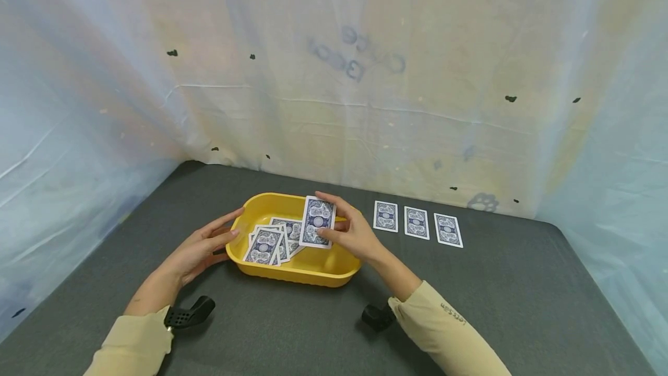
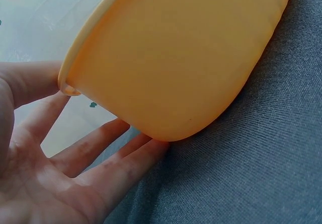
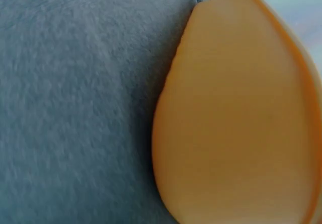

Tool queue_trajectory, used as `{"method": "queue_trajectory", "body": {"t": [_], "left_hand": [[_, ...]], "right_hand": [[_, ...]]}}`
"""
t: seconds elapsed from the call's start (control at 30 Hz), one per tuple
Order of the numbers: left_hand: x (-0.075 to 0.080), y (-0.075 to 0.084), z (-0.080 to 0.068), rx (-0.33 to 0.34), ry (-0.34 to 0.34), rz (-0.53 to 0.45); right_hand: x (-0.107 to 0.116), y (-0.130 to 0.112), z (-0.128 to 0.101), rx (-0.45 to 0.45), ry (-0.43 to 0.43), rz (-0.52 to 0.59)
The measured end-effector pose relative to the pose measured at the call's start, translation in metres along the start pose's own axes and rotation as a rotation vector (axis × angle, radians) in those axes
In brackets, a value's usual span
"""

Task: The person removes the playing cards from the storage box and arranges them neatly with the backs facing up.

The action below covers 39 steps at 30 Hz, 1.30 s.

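A yellow plastic basin (image 1: 308,277) stands on the dark cloth, with several face-down playing cards (image 1: 265,245) in a loose overlapping pile at its left side. Their backs are blue and white. My left hand (image 1: 200,248) holds the basin's left end, thumb at the rim and fingers against the outer wall (image 2: 166,73). Over the basin's right half, my right hand (image 1: 355,234) grips a playing card (image 1: 316,213), its patterned back facing up. The thumb lies on that back. In the right wrist view the basin wall (image 3: 236,108) fills much of the frame and the card is hidden.
Three face-down cards lie in a spaced row right of the basin: a left card (image 1: 386,216), a middle card (image 1: 416,223) and a right card (image 1: 448,230). A pale printed curtain (image 1: 334,103) hangs behind the dark cloth-covered table (image 1: 282,329) and along its sides.
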State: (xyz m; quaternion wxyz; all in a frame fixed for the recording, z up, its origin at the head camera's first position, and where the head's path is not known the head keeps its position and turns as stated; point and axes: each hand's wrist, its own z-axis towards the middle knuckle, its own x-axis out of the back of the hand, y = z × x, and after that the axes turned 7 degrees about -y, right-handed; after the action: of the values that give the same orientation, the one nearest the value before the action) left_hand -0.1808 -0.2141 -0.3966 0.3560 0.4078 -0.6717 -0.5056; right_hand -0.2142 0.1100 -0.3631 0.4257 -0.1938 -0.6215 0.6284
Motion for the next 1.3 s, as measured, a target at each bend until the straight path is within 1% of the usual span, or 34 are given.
{"method": "queue_trajectory", "body": {"t": [0.23,0.6,0.8,1.07,1.3], "left_hand": [[0.0,0.0,0.0,-0.003,-0.005,-0.001],[0.002,-0.002,0.001,-0.004,-0.006,0.011],[0.002,-0.003,0.001,-0.016,-0.012,0.021],[0.002,-0.001,0.0,-0.019,-0.01,0.025],[0.002,-0.001,0.0,-0.024,-0.016,0.025]], "right_hand": [[0.015,0.0,-0.005,0.008,0.035,-0.024],[0.034,0.001,-0.018,0.011,0.06,-0.054],[0.041,0.003,-0.027,-0.004,0.087,-0.048],[0.048,0.005,-0.037,-0.023,0.116,-0.045],[0.055,0.009,-0.047,-0.04,0.133,-0.064]]}}
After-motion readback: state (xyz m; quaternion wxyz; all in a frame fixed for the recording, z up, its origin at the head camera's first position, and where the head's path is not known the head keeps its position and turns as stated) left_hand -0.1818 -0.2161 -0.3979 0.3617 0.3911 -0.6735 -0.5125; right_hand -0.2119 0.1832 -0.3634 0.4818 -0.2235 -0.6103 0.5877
